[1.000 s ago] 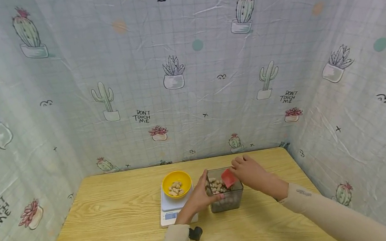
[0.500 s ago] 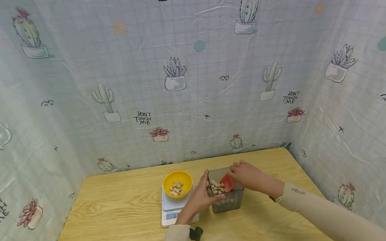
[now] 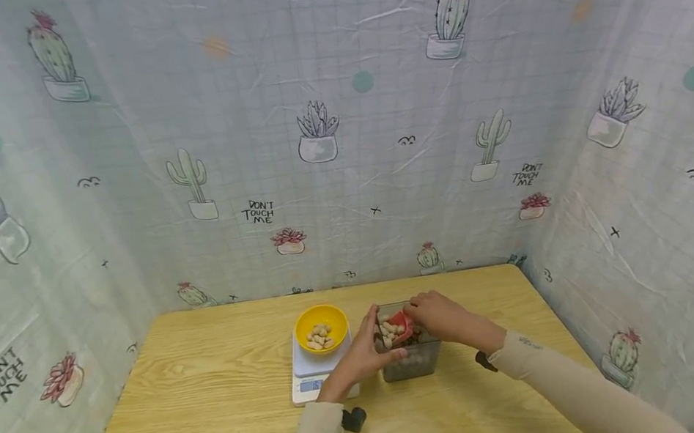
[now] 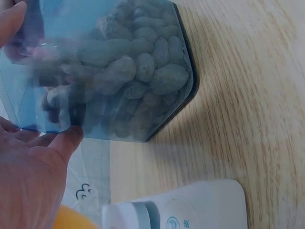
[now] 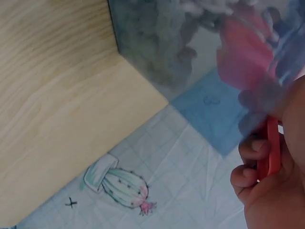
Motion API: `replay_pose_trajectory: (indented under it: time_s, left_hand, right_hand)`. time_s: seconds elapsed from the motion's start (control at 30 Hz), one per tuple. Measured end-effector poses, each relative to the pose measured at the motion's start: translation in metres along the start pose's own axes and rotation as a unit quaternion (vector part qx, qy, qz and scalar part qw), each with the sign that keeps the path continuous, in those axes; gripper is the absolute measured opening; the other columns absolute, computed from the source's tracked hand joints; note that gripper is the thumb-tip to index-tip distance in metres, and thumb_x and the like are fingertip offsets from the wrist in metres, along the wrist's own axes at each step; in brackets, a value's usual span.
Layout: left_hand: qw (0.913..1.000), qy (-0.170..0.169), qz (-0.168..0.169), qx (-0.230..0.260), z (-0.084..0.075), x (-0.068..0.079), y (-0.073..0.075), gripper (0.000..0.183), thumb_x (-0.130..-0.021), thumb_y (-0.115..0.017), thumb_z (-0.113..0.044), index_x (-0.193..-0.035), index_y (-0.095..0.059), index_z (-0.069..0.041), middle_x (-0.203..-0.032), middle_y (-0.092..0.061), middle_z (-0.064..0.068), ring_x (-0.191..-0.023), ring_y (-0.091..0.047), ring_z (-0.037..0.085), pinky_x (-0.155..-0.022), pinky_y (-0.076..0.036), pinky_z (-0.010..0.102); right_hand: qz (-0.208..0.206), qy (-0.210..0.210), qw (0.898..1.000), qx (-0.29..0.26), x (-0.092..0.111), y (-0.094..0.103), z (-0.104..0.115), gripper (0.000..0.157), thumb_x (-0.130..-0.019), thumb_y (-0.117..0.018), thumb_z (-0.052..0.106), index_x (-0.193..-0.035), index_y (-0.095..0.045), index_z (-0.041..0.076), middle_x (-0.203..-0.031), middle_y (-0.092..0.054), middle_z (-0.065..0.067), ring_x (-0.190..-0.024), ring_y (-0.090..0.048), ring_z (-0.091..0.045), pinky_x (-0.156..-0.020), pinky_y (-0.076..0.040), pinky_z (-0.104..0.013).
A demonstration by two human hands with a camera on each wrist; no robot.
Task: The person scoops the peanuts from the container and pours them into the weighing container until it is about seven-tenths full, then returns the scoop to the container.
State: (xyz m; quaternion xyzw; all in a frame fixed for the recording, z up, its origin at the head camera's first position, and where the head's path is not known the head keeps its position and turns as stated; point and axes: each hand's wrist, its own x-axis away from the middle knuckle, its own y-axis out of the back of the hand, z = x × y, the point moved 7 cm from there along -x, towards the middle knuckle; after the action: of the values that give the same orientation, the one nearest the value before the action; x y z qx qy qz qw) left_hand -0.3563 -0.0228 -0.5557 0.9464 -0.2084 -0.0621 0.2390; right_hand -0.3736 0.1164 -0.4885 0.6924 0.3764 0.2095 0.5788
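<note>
A see-through grey container (image 3: 413, 365) of unshelled peanuts (image 4: 162, 71) stands on the table. My left hand (image 3: 361, 356) holds its left side, thumb across the front wall and fingers along the side. My right hand (image 3: 446, 315) grips the handle of a red scoop (image 3: 400, 321) from above the container's right rim. The scoop is tilted inside, with peanuts in its mouth. In the right wrist view, the fingers curl round the red handle (image 5: 273, 148), and the scoop's bowl shows blurred through the wall.
Left of the container, a yellow bowl (image 3: 335, 314) holding several peanuts sits on a white kitchen scale (image 3: 306, 363) with a lit display. The wooden table (image 3: 211, 383) meets a cactus-print curtain (image 3: 344, 195) at the back and sides.
My right hand has moved left and lower over the container, pushing the scoop into the peanuts, and peanuts now lie in it. My left hand keeps its hold on the container.
</note>
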Motion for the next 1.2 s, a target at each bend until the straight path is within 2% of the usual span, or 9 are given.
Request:
replay_pose_trajectory:
  time_s: [0.17, 0.33, 0.43, 0.7, 0.83, 1.03, 1.2]
  left_hand:
    - [1.0000, 0.003, 0.001, 0.001, 0.001, 0.001, 0.001, 0.111, -0.083, -0.072, -0.055, -0.159, 0.003, -0.028, -0.167, -0.003, 0.011, -0.142, -0.038, 0.039, -0.111, -0.039, 0.053]
    - [1.0000, 0.008, 0.004, 0.004, 0.001, 0.001, 0.000, 0.111, -0.084, -0.073, -0.053, -0.159, 0.004, -0.027, -0.167, -0.002, 0.012, -0.141, -0.039, 0.041, -0.110, -0.041, 0.054]
    - [0.9999, 0.010, -0.001, 0.003, 0.000, 0.001, 0.002, 0.111, -0.083, -0.073, -0.053, -0.160, 0.002, -0.026, -0.167, -0.002, 0.012, -0.140, -0.040, 0.042, -0.109, -0.041, 0.054]
    - [0.9998, 0.013, -0.003, -0.013, 0.003, -0.002, 0.000, 0.112, -0.082, -0.074, -0.054, -0.160, 0.001, -0.023, -0.166, -0.005, 0.014, -0.143, -0.036, 0.041, -0.111, -0.038, 0.056]
    - [0.9998, 0.013, -0.006, -0.013, 0.003, -0.001, 0.000, 0.112, -0.082, -0.074, -0.055, -0.160, -0.001, -0.023, -0.166, -0.006, 0.014, -0.145, -0.033, 0.041, -0.113, -0.035, 0.057]
    - [0.9998, 0.010, -0.011, -0.012, 0.003, -0.001, -0.001, 0.111, -0.083, -0.074, -0.052, -0.160, 0.000, -0.023, -0.166, -0.007, 0.013, -0.147, -0.028, 0.039, -0.115, -0.033, 0.057]
    - [0.9999, 0.011, -0.009, 0.003, 0.002, -0.001, 0.000, 0.113, -0.081, -0.076, -0.051, -0.160, -0.001, -0.022, -0.166, -0.006, 0.015, -0.142, -0.038, 0.042, -0.112, -0.037, 0.055]
  right_hand:
    - [-0.024, 0.005, 0.999, -0.028, 0.002, 0.003, 0.001, 0.013, -0.091, -0.070, 0.016, -0.103, -0.069, 0.013, -0.092, -0.069, -0.002, -0.083, -0.064, -0.020, -0.076, -0.053, -0.040]
    - [-0.042, -0.020, 0.993, -0.111, 0.012, 0.006, -0.006, 0.016, -0.093, -0.067, 0.016, -0.108, -0.068, 0.012, -0.095, -0.068, -0.002, -0.086, -0.065, -0.020, -0.079, -0.054, -0.041]
    - [-0.055, -0.026, 0.988, -0.142, 0.017, 0.007, -0.009, 0.018, -0.094, -0.066, 0.015, -0.111, -0.067, 0.011, -0.098, -0.068, -0.003, -0.088, -0.065, -0.021, -0.080, -0.054, -0.042]
    - [-0.048, -0.077, 0.979, -0.185, 0.029, 0.001, -0.017, 0.020, -0.098, -0.059, 0.017, -0.117, -0.064, 0.012, -0.102, -0.066, -0.003, -0.093, -0.062, -0.021, -0.083, -0.052, -0.042]
    - [-0.055, -0.089, 0.973, -0.205, 0.033, -0.001, -0.020, 0.021, -0.099, -0.057, 0.017, -0.119, -0.063, 0.011, -0.102, -0.065, -0.003, -0.094, -0.062, -0.021, -0.082, -0.053, -0.042]
    - [-0.083, -0.096, 0.969, -0.212, 0.042, -0.004, -0.027, 0.024, -0.100, -0.056, 0.019, -0.120, -0.063, 0.008, -0.103, -0.067, -0.004, -0.094, -0.063, -0.022, -0.082, -0.053, -0.041]
    - [-0.126, -0.095, 0.964, -0.215, 0.047, 0.001, -0.032, 0.023, -0.099, -0.057, 0.017, -0.118, -0.064, 0.007, -0.098, -0.067, -0.004, -0.088, -0.062, -0.022, -0.076, -0.051, -0.040]
